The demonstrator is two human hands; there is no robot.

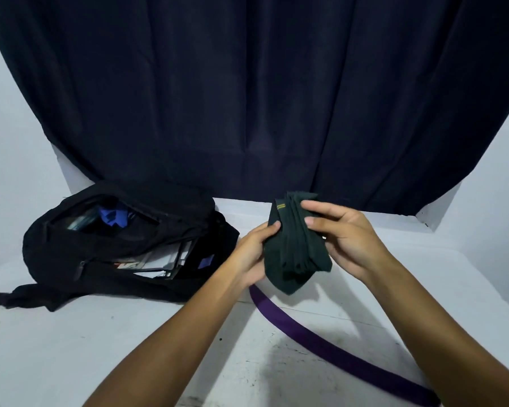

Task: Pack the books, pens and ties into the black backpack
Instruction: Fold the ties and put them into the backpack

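Observation:
A folded dark green tie (294, 248) is held above the white table between both hands. My left hand (252, 254) grips its left edge and my right hand (344, 236) pinches its right side, thumb on top. The black backpack (71, 248) lies on its side at the left with its compartments unzipped. Books (156, 261) show in its lower opening and a blue cloth (113, 217) in the upper one. A purple tie (329, 348) stretches across the table beneath my right forearm.
A dark navy curtain (253, 92) hangs behind the white table (71, 356). A backpack strap (0, 298) trails off to the left edge. White walls stand at both sides.

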